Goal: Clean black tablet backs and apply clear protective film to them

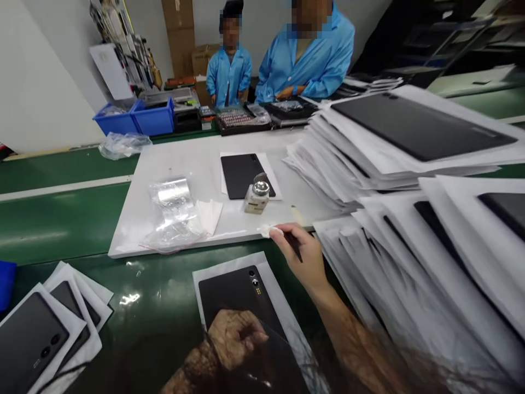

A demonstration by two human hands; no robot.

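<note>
While a green bench is being crowded by paper-backed panel stacks, a white board is being kept beside them. A dark panel is being overlain by the curled left hand, its grip untellable; a white-tipped swab is being pinched narrowly by the right hand at the board's front edge, near a bottle.

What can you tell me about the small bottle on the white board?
The small bottle stands upright on the white board, at the edge of a white sheet under a dark panel. It has a pale label and a shiny domed metal top with a ring behind. No hand touches it; the right hand is nearest.
</note>
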